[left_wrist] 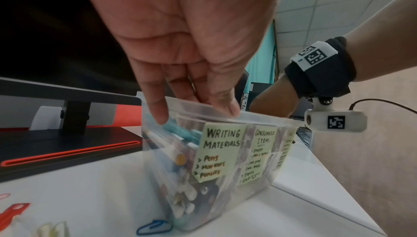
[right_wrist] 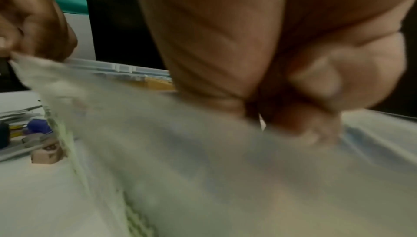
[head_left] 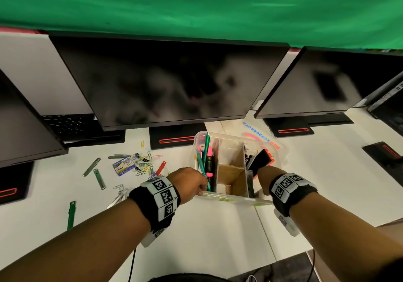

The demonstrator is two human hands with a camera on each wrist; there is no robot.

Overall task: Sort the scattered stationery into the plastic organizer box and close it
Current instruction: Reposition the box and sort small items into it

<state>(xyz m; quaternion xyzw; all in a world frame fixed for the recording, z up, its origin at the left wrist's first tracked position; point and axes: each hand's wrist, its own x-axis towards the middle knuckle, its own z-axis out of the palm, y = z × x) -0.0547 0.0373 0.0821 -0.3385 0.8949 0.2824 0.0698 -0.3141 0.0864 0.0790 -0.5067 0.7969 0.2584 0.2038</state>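
Clear plastic, the organizer box [head_left: 234, 198] stands open on the white bench [head_left: 218, 233] between the two hands, each gripping its near rim. Left of the left hand [head_left: 189, 183] lies the scatter: a green clip bar [head_left: 71, 215] nearest the bench edge, more grey-green bars [head_left: 99, 179], a small blue packet [head_left: 123, 167], coloured paper clips [head_left: 144, 162] and a red tag [head_left: 161, 167]. Just past that hand's fingers [left_wrist: 158, 108], pens [head_left: 205, 157] and a pink marker stand in the left compartment, behind a note reading "Writing Materials" [left_wrist: 216, 151]. The middle cardboard compartment [head_left: 231, 174] shows only its floor. Beyond the right hand [head_left: 267, 180], a black and orange item [head_left: 262, 159] leans in the right compartment; I cannot tell what it is. The box lid [head_left: 261, 133] lies behind, beneath dark monitors [head_left: 170, 81]. The right wrist view is badly blurred. Left fingers hook over the rim, thumb outside; right fingers [right_wrist: 315, 130] curl tightly onto the rim.
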